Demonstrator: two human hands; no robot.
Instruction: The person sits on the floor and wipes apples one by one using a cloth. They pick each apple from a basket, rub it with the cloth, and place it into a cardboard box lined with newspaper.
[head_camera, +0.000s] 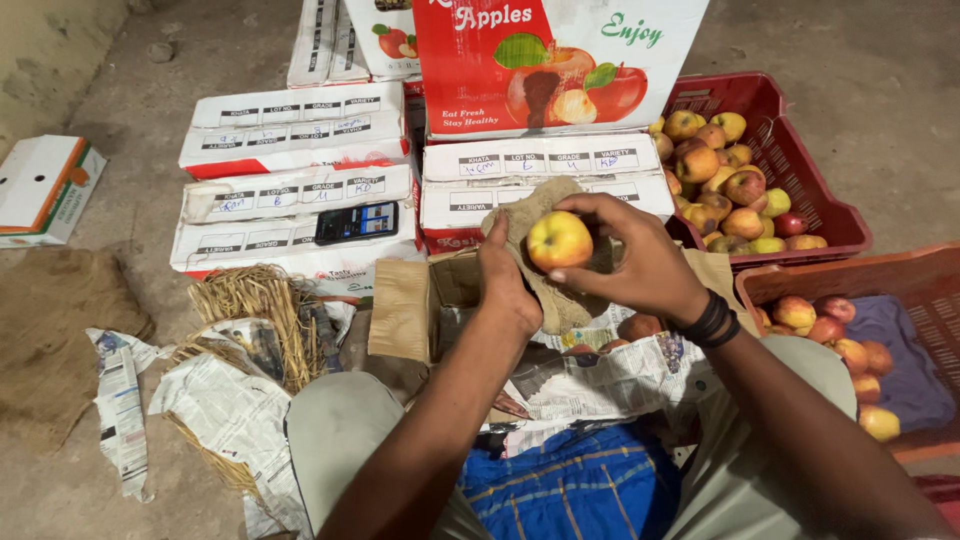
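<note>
A yellow-red apple (558, 240) sits in my right hand (630, 255), whose fingers curl around it from the right. My left hand (507, 285) holds a brown burlap cloth (540, 215) pressed against the apple's left and back side. Both hands are raised above an open cardboard box (455, 285) lined with newspaper (610, 375), where a few apples (640, 326) lie. A dark band is on my right wrist.
A dark red crate (800, 150) full of apples stands at the right, an orange-red crate (900, 290) with apples and purple paper nearer. Stacked white fruit cartons (300, 150) lie ahead, a phone (357, 221) on one. Straw (250, 300) and newspaper sheets (225, 400) lie left.
</note>
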